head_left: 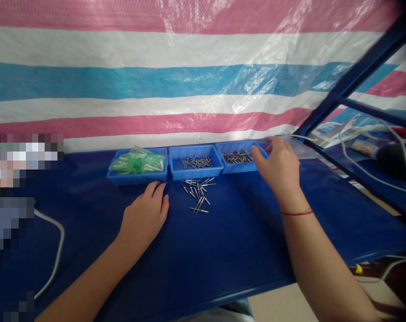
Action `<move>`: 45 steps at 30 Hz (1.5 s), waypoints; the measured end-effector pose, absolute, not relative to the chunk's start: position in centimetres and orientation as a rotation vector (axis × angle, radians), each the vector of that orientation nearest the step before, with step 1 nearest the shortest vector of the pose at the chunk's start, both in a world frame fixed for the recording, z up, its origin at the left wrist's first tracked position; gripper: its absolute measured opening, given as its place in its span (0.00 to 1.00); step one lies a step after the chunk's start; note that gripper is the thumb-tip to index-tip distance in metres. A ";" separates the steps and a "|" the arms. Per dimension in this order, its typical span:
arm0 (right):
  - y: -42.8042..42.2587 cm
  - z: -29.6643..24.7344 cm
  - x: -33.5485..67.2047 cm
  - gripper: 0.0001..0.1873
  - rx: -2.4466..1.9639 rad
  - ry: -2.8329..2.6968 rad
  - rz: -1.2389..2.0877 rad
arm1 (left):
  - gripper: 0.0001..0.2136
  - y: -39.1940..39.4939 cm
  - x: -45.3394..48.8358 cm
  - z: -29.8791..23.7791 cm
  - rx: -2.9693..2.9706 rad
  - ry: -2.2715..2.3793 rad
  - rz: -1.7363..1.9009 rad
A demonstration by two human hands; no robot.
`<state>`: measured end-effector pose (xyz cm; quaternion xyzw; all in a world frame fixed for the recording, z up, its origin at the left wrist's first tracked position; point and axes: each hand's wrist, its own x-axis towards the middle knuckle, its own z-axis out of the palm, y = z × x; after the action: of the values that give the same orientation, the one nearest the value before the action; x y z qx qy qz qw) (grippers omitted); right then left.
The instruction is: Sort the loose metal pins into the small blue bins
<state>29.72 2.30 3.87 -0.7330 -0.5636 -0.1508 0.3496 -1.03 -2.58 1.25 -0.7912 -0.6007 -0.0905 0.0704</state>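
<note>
My left hand (145, 214) lies flat on the blue table (223, 250), fingers together and stretched toward the left blue tray (122, 178), which holds green plastic pieces. A loose heap of metal rivets (198, 191) lies on the table just right of that hand. My right hand (277, 166) reaches to the right blue tray (229, 169) full of small metal parts; its fingers curl over the tray's right end, and I cannot make out anything in them. The middle blue tray (176, 172) holds more rivets.
A striped pink, white and blue tarp (155, 80) hangs right behind the trays. A blue metal frame (350, 80) slants up at the right, with white cables (364, 170) beyond it. A white cable (57, 250) curves over the table's left part.
</note>
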 end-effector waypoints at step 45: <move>-3.0 2.7 17.7 0.06 -0.930 -1.769 0.786 | 0.09 -3.5 0.1 1.9 -2.801 -1.785 -1.484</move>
<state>17.68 -3.05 2.70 -0.3806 -0.7242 0.3218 0.4767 0.13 -3.47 1.92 -0.7463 -0.4757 -0.3955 -0.2456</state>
